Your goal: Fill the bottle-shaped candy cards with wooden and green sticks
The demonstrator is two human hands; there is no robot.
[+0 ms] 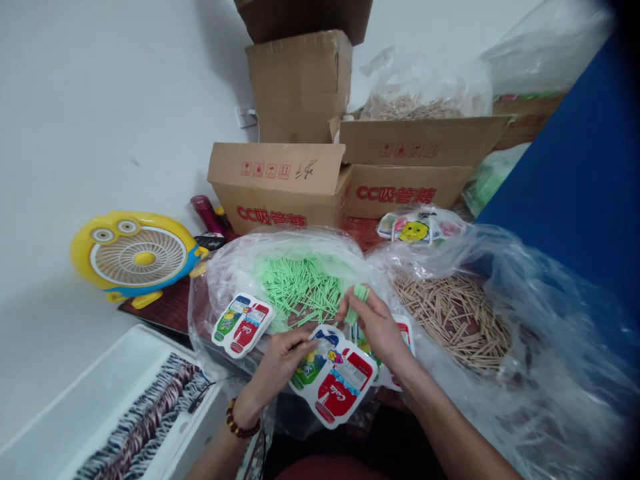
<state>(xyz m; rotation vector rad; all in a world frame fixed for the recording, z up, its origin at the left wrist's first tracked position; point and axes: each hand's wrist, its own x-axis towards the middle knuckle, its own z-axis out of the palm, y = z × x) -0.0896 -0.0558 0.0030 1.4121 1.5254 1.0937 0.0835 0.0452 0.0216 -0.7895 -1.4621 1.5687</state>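
Green sticks in right fingers, pouch edge in left fingers, apart

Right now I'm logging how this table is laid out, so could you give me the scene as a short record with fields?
left hand: gripping the edge of a printed packet
right hand: holding a bundle of green sticks
beyond the hands: loose green sticks
picture right: loose brown sticks
picture left: yellow fan; below it, a white box holding rows of items, too unclear to name
back: cardboard boxes
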